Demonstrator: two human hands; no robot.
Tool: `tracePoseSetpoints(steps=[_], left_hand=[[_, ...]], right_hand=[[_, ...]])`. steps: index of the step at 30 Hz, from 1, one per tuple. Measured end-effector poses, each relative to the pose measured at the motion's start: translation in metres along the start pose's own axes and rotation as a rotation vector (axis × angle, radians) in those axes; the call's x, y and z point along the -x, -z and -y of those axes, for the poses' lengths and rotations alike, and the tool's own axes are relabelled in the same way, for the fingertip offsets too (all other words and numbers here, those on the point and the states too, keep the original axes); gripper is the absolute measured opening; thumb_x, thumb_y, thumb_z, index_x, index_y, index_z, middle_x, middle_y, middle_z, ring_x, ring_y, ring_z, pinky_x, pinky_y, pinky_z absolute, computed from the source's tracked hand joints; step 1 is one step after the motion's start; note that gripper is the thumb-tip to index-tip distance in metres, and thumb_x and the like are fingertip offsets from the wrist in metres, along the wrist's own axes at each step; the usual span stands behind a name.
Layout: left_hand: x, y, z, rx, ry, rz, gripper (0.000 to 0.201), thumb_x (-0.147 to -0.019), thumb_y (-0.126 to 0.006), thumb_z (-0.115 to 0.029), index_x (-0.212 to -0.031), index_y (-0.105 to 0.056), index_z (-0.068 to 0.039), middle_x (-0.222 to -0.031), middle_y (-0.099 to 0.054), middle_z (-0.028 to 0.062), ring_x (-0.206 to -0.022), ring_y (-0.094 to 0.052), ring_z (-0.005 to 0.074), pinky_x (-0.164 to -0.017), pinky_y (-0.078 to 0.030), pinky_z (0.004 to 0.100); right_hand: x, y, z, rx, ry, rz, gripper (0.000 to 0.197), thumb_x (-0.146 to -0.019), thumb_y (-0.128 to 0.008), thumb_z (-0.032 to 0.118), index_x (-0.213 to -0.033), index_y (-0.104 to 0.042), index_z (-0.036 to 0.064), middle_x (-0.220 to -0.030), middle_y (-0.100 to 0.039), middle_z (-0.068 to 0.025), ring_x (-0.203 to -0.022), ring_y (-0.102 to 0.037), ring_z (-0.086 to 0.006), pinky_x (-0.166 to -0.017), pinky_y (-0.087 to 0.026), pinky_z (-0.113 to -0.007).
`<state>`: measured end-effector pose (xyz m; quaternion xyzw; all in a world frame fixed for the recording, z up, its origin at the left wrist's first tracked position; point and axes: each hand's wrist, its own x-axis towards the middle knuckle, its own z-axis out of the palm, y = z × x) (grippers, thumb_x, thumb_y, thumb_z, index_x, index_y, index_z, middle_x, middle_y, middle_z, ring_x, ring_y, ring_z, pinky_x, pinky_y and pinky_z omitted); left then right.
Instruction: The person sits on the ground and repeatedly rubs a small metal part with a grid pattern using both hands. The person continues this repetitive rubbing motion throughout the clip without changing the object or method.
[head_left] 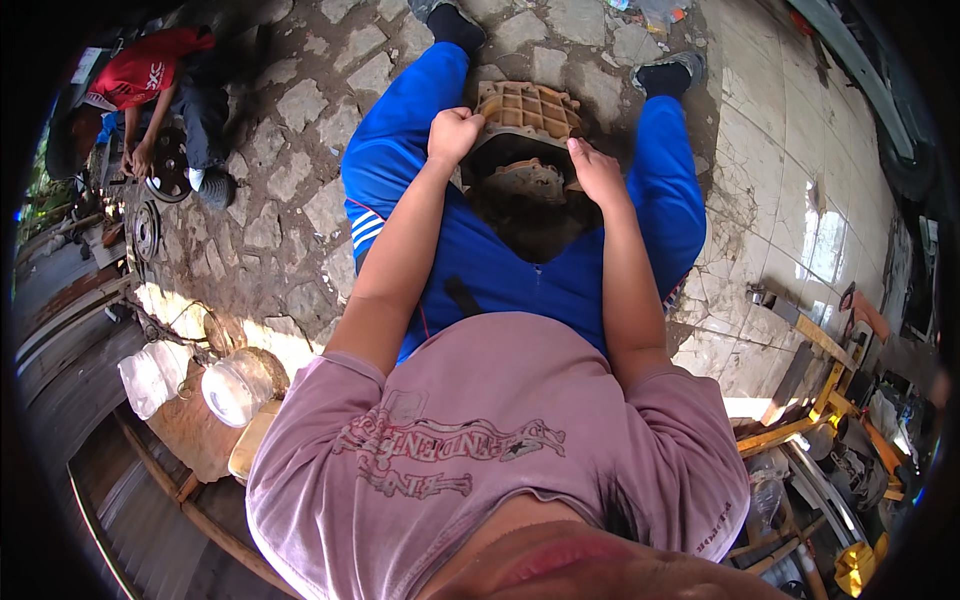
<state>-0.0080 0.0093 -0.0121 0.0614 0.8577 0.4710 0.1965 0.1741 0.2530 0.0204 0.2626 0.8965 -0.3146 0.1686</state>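
Observation:
A ribbed, tan-brown metal housing [525,108], like a bell housing or gearbox case, stands tilted between my knees with its dark hollow toward me. My left hand [456,134] is closed at its left edge, fingers curled. At the right edge, my right hand [598,172] grips with the thumb on top; its other fingers are mostly hidden. Below the hollow shows a rough, lighter metal part [530,180]; whether it belongs to the housing I cannot tell. The housing's underside is in shadow.
A person in a red shirt [150,68] crouches at far left, hands at a round metal part [168,165]. Another metal ring [147,230] lies nearby. Plastic containers [235,388] stand at lower left. Tools and timber [825,335] crowd the right. Stone paving [300,105] meets tiles [765,150].

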Motion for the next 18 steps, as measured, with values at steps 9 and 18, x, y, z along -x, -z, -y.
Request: tracePoseSetpoints(steps=[9, 18], left_hand=[[0.022, 0.022, -0.029, -0.044, -0.073, 0.019, 0.036, -0.086, -0.068, -0.022, -0.059, -0.054, -0.003, -0.053, -0.051, 0.0032, -0.052, -0.046, 0.0126, -0.054, -0.041, 0.0382], [0.024, 0.027, -0.025, -0.045, -0.099, 0.000, 0.037, -0.086, -0.069, -0.023, -0.058, -0.053, -0.005, -0.053, -0.049, 0.0021, -0.051, -0.046, 0.0126, -0.054, -0.040, 0.0382]], right_hand=[[-0.008, 0.008, -0.003, -0.037, -0.038, 0.053, 0.082, -0.108, -0.019, 0.071, -0.157, -0.053, 0.0143, -0.164, -0.049, -0.0115, -0.152, -0.041, -0.0387, -0.128, -0.020, -0.063], [-0.004, 0.004, 0.004, 0.017, 0.008, 0.031, 0.081, -0.108, -0.020, 0.071, -0.158, -0.052, 0.0165, -0.165, -0.047, -0.0107, -0.154, -0.040, -0.0365, -0.128, -0.019, -0.064]])
